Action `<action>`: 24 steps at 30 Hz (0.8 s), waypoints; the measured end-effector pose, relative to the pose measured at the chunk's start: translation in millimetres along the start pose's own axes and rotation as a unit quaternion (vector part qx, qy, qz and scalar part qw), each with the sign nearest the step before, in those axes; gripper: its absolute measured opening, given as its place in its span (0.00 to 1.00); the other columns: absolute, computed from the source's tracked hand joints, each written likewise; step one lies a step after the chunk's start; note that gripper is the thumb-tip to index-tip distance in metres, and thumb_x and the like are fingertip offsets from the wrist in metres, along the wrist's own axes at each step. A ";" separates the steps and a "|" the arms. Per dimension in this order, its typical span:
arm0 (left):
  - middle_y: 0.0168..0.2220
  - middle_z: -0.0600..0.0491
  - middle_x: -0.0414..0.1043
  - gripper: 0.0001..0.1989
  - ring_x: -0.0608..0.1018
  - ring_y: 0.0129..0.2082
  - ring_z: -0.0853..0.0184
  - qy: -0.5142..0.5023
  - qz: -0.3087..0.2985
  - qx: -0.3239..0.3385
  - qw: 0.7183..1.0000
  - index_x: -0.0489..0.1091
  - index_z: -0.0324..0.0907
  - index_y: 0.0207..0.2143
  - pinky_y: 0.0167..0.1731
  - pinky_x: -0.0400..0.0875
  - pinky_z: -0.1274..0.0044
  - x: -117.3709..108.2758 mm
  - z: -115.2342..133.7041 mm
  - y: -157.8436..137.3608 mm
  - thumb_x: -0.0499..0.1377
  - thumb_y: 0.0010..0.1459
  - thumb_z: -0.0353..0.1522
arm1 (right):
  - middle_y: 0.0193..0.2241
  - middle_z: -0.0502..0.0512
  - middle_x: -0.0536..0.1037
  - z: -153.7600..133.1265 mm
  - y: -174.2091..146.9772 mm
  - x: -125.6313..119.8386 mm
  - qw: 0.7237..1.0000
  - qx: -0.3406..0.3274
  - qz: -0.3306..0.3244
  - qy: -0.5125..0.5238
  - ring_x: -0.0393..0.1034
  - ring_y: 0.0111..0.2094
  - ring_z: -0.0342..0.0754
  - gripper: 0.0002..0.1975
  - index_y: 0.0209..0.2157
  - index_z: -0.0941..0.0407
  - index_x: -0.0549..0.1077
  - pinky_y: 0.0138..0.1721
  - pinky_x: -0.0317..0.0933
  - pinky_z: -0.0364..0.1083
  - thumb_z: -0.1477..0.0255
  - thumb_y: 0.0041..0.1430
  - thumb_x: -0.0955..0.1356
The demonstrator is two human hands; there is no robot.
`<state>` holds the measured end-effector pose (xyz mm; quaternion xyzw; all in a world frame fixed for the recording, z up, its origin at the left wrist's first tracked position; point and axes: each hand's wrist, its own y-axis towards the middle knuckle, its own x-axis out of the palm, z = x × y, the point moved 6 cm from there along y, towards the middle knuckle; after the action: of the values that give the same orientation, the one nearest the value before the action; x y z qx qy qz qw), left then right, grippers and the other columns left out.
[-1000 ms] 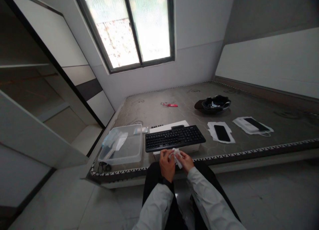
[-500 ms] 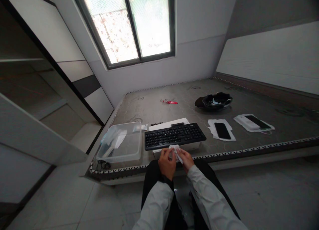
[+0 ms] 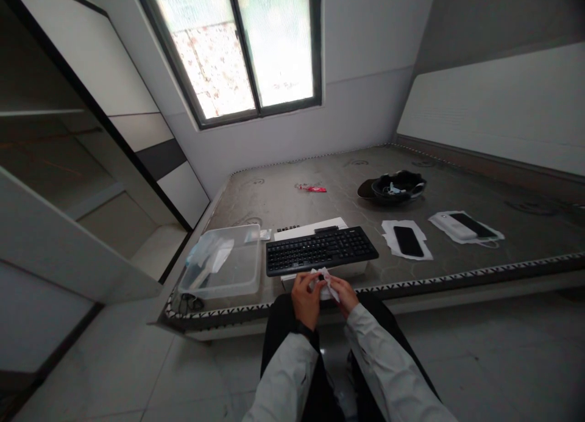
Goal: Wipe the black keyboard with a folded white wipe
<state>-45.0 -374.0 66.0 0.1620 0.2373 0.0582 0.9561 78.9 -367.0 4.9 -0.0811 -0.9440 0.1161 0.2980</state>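
Both of my hands are close together just in front of the black keyboard (image 3: 320,251). My left hand (image 3: 305,299) is closed, its fingertips pinching a small black piece (image 3: 321,277) that looks like a keycap. White tissue (image 3: 329,292) is bunched around that piece, and my right hand (image 3: 345,294) grips it from the other side. The keyboard lies on something white and flat (image 3: 340,222), its front edge just beyond my fingertips. Fingers and tissue cover part of the black piece.
Left of the keyboard stands a clear plastic bin (image 3: 249,275) with a few items inside. To the right lie a phone (image 3: 408,241) on white cloth and a second wrapped device (image 3: 470,225). Farther back are a dark cap (image 3: 369,189) and a red packet (image 3: 315,189).
The small black piece now shows between my fingertips, where only white tissue was visible before. My right hand has shifted slightly, and the tissue hangs lower. The keyboard stays in place.
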 end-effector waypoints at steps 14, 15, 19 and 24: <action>0.38 0.52 0.76 0.17 0.72 0.20 0.76 -0.113 0.023 -0.076 0.990 0.71 0.42 0.43 0.19 0.64 0.83 -3.9 -3.2 -1.7 0.59 0.53 0.41 | 0.26 0.47 0.80 -2.9 -0.8 -8.2 0.995 -0.072 0.059 -0.047 0.68 0.20 0.41 0.13 0.30 0.53 0.71 0.16 0.54 0.39 0.72 0.37 0.72; 0.37 0.52 0.76 0.16 0.72 0.20 0.75 -0.109 0.020 -0.075 0.991 0.71 0.42 0.42 0.20 0.65 0.83 -3.5 -4.0 -1.1 0.59 0.54 0.41 | 0.25 0.46 0.80 -3.6 -1.2 -7.7 0.994 -0.078 0.057 -0.055 0.66 0.18 0.40 0.14 0.31 0.52 0.71 0.15 0.52 0.38 0.72 0.38 0.71; 0.39 0.51 0.77 0.13 0.77 0.30 0.70 -0.085 0.012 -0.044 0.995 0.74 0.43 0.41 0.30 0.70 0.78 -3.6 -5.0 1.4 0.56 0.57 0.38 | 0.22 0.47 0.77 -9.0 -2.8 -1.9 0.990 -0.101 0.022 -0.099 0.65 0.18 0.41 0.14 0.35 0.54 0.75 0.19 0.56 0.41 0.64 0.45 0.70; 0.43 0.49 0.77 0.13 0.76 0.45 0.64 -0.111 -0.011 0.012 0.994 0.75 0.43 0.43 0.48 0.69 0.70 -0.7 -0.4 2.8 0.54 0.60 0.35 | 0.30 0.53 0.81 -17.7 -3.0 1.5 0.978 -0.140 0.024 -0.153 0.71 0.33 0.48 0.17 0.31 0.56 0.79 0.38 0.64 0.46 0.60 0.40 0.74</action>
<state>-45.8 -371.4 67.0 0.1767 0.1325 0.0267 0.9749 87.8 -366.5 20.7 -0.1263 -0.9831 0.0006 0.1323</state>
